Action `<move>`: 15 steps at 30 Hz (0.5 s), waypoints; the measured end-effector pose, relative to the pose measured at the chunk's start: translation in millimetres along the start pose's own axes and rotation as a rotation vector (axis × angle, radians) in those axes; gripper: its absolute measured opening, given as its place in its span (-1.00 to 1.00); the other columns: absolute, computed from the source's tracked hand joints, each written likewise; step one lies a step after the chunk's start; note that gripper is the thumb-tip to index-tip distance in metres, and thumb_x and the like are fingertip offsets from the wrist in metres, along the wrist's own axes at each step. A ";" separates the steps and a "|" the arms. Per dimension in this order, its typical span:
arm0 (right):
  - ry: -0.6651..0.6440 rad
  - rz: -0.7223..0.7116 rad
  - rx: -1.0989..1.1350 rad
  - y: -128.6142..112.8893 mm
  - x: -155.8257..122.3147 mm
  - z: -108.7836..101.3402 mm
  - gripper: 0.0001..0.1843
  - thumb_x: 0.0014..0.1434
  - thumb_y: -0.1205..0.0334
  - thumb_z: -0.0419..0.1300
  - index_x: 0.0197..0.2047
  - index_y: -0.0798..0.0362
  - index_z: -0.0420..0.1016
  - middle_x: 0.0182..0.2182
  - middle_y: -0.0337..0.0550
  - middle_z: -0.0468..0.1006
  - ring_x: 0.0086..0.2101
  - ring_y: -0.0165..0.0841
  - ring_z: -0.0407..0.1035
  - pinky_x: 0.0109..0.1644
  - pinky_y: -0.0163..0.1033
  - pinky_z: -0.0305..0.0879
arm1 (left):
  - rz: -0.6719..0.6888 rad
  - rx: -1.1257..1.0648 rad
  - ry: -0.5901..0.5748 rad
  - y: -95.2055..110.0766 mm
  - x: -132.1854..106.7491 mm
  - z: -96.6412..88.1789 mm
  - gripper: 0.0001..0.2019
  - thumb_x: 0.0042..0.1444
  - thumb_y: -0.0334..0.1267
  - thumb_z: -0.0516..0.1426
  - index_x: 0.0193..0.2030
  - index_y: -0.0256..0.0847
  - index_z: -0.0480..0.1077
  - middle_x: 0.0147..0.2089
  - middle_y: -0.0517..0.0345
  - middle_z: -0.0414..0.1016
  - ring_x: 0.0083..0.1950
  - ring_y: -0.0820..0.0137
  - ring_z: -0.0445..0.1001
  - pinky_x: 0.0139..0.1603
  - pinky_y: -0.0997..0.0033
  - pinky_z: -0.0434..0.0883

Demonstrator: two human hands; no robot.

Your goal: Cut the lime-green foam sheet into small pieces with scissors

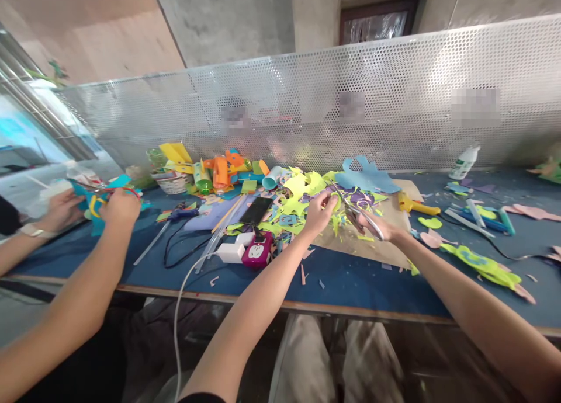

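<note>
My left hand (319, 211) pinches a small piece of yellow-green paper (336, 201) above the heap of scraps. In my right hand (372, 223) is a pair of scissors (350, 207) with pale handles, its blades pointing up and left, close by that piece. Below both hands spread yellow-green paper cuttings (302, 193) and a brown paper sheet (350, 251). A large blue paper cutout (366, 175) lies just behind the scissors. Whether the blades touch the paper I cannot tell.
At left, a co-worker's hands (120, 207) hold red-handled scissors and blue paper. A yellow glue gun (416, 204) lies right of my hands. Near my left forearm are a black phone (256, 210), a magenta box (258, 251) and a white charger (231, 252). A white bottle (464, 160) stands back right.
</note>
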State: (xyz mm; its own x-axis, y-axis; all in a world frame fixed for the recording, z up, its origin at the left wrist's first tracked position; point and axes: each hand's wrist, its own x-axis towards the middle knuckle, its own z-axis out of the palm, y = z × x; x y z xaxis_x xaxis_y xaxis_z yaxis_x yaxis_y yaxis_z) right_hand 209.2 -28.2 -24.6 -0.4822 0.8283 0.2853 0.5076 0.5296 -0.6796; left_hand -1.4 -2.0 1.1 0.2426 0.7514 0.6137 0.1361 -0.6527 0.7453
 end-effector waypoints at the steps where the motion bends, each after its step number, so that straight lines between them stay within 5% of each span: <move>1: -0.024 -0.012 0.042 0.0 -0.1 0.0 -0.24 -0.01 -0.61 -0.30 -0.37 -0.07 0.22 -0.57 -0.23 0.30 -0.56 -0.29 0.21 -0.45 -0.11 0.35 | -0.005 -0.010 -0.004 1.1 -0.1 -0.2 -0.61 0.29 0.08 0.07 -0.41 -0.18 0.25 -0.48 0.22 0.18 -0.42 0.43 0.17 -0.36 0.37 0.12; 9: -0.053 -0.007 0.184 -6.6 1.6 1.0 -0.25 -0.09 -0.65 -0.21 -0.41 -0.08 0.18 -0.57 -0.26 0.25 -0.58 -0.32 0.17 -0.48 -0.11 0.30 | -0.064 -0.092 -0.019 8.5 -0.6 -0.4 -0.57 0.28 0.11 0.07 -0.45 -0.18 0.16 -0.50 0.24 0.10 -0.45 0.46 0.09 -0.38 0.38 0.11; 15: -0.069 -0.034 0.195 -9.4 2.8 -0.4 -0.22 -0.05 -0.62 -0.16 -0.27 -0.07 0.31 -0.41 -0.11 0.42 -0.47 -0.22 0.33 -0.38 -0.06 0.40 | -0.095 -0.138 0.043 11.3 1.1 0.2 -0.52 0.26 0.18 0.05 -0.47 -0.16 0.13 -0.51 0.23 0.10 -0.48 0.46 0.09 -0.40 0.35 0.12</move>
State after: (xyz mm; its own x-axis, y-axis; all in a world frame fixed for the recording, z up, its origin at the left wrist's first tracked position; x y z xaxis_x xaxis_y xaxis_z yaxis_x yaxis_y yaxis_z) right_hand 203.3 -30.8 -17.1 -0.5478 0.7926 0.2677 0.3454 0.5057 -0.7906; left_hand 0.5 -8.6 10.1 0.1937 0.8143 0.5471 0.0225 -0.5612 0.8273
